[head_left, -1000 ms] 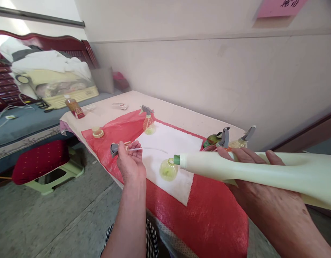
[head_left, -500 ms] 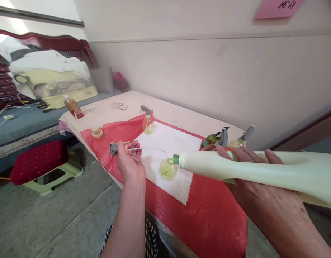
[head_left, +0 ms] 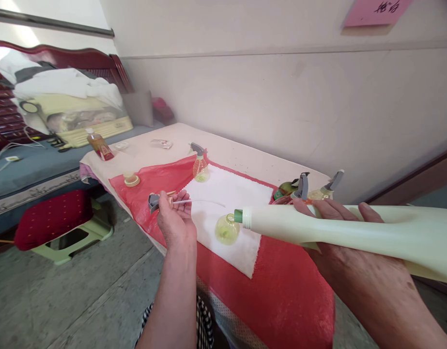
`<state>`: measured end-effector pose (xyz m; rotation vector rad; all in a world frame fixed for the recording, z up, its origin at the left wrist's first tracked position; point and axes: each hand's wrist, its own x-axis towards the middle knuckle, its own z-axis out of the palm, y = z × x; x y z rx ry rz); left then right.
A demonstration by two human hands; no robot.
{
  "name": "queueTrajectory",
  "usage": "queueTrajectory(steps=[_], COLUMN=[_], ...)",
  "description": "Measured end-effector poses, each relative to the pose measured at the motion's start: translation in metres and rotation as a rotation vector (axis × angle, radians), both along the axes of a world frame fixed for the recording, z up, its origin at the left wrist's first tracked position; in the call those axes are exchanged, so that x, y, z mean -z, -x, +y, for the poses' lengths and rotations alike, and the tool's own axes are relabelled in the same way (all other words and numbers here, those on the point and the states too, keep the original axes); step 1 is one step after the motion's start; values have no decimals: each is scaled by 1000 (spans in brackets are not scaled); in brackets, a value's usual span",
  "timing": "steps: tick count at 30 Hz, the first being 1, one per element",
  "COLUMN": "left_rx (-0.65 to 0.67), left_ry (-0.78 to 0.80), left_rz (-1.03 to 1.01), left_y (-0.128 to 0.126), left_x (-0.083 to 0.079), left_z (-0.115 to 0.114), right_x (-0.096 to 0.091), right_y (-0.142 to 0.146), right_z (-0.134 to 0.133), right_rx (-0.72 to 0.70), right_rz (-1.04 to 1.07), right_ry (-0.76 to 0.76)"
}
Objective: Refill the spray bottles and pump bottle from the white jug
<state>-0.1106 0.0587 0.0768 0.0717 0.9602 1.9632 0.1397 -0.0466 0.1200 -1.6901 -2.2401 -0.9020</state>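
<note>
My right hand [head_left: 346, 237] is wrapped round a large pale green jug [head_left: 317, 220], tipped level with its green spout at the mouth of a small clear spray bottle [head_left: 226, 231]. That bottle stands headless on a white cloth [head_left: 241, 184], with a little yellow-green liquid inside. In my left hand [head_left: 177, 218] is a grey spray head [head_left: 155, 201], gripped by its collar; its thin clear tube [head_left: 205, 200] points right above the cloth. Behind, a second spray bottle [head_left: 200, 172] stands upright with its grey head on.
A red sheet [head_left: 281, 286] lies under the cloth. A jug cap [head_left: 131, 180] rests on it at left. More spray bottles [head_left: 319, 193] stand at the right by the wall. A drink bottle [head_left: 100, 146] and a red-topped stool [head_left: 59, 218] are at left.
</note>
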Motion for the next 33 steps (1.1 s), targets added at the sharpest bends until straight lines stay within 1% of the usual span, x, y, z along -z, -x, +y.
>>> queueTrajectory(steps=[9, 21, 33], left_rx=[4, 3, 3], left_ry=[-10, 9, 3], left_rz=[-4, -10, -13], left_y=[1, 0, 1], left_x=[3, -1, 0], left_z=[1, 0, 0], right_x=[0, -1, 0], right_y=[1, 2, 1], right_z=[1, 1, -1], right_rx=[-9, -24, -7], right_rz=[27, -9, -34], right_ry=[-3, -31, -9])
